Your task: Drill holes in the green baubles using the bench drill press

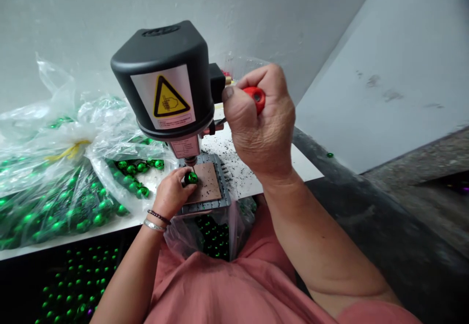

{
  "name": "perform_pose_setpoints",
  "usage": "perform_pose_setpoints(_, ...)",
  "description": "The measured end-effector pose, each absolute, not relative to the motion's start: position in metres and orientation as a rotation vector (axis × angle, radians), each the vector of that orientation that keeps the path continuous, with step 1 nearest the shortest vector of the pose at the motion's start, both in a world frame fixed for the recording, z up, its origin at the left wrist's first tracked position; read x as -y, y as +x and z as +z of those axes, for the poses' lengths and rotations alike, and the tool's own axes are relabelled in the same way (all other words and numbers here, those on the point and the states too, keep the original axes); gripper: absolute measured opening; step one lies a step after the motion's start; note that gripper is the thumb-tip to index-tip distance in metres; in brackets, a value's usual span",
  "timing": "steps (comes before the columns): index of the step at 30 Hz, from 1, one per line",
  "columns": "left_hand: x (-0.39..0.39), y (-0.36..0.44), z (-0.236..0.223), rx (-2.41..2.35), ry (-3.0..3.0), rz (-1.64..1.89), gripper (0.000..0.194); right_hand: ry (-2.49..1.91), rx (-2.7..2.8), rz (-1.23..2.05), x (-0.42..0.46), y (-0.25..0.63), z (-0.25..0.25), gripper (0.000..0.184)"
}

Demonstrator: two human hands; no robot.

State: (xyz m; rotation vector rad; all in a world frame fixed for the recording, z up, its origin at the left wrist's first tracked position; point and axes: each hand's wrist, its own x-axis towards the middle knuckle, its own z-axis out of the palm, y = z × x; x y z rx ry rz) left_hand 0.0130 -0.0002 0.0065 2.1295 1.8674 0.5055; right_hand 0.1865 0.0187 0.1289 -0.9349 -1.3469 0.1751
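A small drill press (200, 65) with a black housing and a yellow warning label stands on the white table. My right hand (267, 128) is wrapped round the red lever handle (258, 99) at its right side. Below the chuck (190, 161), my left hand (171, 193) pinches a shiny green ball (191, 178) between thumb and fingers. The ball rests on a brown board (209, 182) over the press's grey base (224, 187). A thin drill bit (194, 169) points down at the ball; whether it touches cannot be made out.
Clear plastic bags of green balls (80, 202) cover the table's left side, one tied with yellow string (69, 151). Dark shavings (238, 160) litter the white tabletop (300, 165). More green balls (212, 236) lie in a bag below the front edge, and others (80, 280) at lower left.
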Motion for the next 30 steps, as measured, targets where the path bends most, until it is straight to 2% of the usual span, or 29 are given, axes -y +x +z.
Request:
perform_pose_setpoints(13, 0.001, 0.013, -0.002, -1.707, 2.214, 0.502, 0.041, -0.918, 1.378, 0.146, -0.016, 0.188, 0.128, 0.02)
perform_pose_setpoints(21, -0.004, 0.017, 0.001, -1.773, 2.025, 0.468, 0.039, -0.931, 1.394, 0.16, -0.014, 0.189, 0.126, 0.022)
perform_pose_setpoints(30, -0.004, 0.017, 0.002, -1.815, 2.011, 0.452, 0.04, -0.969, 1.435, -0.014, -0.003, 0.193, 0.116, 0.014)
